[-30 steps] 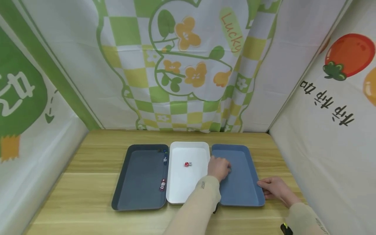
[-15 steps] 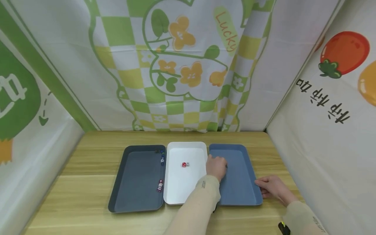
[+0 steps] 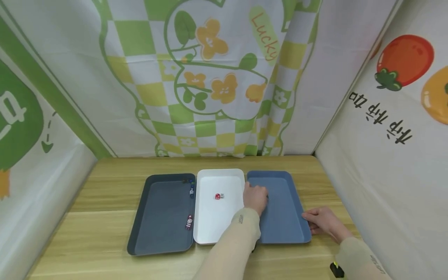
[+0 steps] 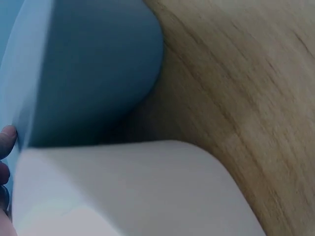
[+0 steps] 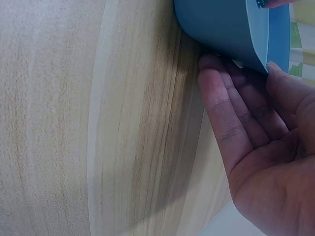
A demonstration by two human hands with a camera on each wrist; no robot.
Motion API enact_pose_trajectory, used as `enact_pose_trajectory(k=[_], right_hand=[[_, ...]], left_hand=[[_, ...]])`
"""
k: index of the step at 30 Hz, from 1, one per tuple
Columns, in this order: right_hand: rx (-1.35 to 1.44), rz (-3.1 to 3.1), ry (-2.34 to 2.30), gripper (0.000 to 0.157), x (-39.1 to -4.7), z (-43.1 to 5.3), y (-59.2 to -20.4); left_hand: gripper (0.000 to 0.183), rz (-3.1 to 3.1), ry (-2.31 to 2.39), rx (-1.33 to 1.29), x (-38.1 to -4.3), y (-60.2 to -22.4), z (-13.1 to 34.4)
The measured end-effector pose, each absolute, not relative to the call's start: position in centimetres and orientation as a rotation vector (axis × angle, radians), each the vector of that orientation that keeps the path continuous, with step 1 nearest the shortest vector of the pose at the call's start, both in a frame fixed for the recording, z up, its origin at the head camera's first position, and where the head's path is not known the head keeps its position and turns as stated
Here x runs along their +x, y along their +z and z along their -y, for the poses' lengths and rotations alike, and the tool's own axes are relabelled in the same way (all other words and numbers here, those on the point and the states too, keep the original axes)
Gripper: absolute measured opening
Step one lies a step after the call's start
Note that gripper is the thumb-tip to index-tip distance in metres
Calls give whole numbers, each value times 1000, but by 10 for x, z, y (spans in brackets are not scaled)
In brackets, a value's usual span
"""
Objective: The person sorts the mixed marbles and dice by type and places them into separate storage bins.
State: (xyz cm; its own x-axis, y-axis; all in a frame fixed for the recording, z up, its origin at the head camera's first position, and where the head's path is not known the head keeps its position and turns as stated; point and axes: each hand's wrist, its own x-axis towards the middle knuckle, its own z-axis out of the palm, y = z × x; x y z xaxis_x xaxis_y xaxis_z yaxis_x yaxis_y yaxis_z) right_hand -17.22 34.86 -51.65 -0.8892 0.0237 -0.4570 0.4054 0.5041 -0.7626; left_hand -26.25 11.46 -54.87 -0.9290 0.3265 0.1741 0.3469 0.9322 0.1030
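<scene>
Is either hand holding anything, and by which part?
Right hand pinches the blue tray by its right edge. A small dark thing is at the left hand; whether gripped, I can't tell.

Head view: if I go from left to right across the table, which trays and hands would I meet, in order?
Dark gray tray, white tray, blue tray, right hand at its right rim. The left hand overlaps the blue tray, so I omit it.

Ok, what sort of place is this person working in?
Probably a small fabric-walled booth for tabletop work: a printed curtain hangs behind a wood-grain table, which bears a row of three shallow trays.
</scene>
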Motion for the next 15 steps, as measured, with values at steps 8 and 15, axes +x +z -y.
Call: enact_pose_trajectory(k=[8,15], right_hand=[[330,-2362,-1350,41,-172,-347,-518],[320,-2359,-1363,40,-171,-349,-518]], left_hand=[[22,2917,-157,-537,-267,-544,-107],[12,2923,-427,-577,-286,-500,-78]])
